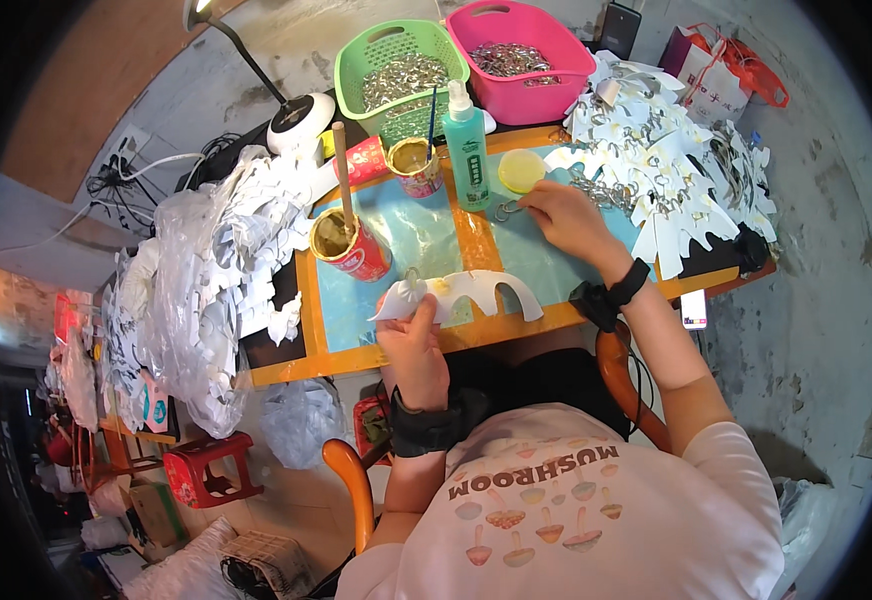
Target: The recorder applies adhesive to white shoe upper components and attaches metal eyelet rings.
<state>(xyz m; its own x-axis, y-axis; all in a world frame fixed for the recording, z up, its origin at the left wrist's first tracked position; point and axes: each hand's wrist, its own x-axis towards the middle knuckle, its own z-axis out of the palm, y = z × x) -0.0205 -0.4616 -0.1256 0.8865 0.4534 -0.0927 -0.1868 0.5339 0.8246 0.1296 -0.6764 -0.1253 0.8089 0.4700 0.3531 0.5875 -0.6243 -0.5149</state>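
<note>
My left hand (414,352) is closed on a white cut-out piece (464,288) with curved notches, held over the near edge of the work board. Its left end is bunched up, and a small metal ring (412,274) stands at that end. Yellowish smears show on the piece beside my fingers. My right hand (568,222) pinches a metal ring (505,211) just above the blue board surface (546,262). Close by that hand lie a round yellowish lid (522,170) and a loose heap of metal rings (606,188).
A red can (364,256) with a wooden stick, a smaller can (418,180) with a brush and a green spray bottle (468,150) stand mid-board. Behind are green (351,75) and pink baskets (581,65) of metal parts. White pieces heap left (256,240) and right (656,130).
</note>
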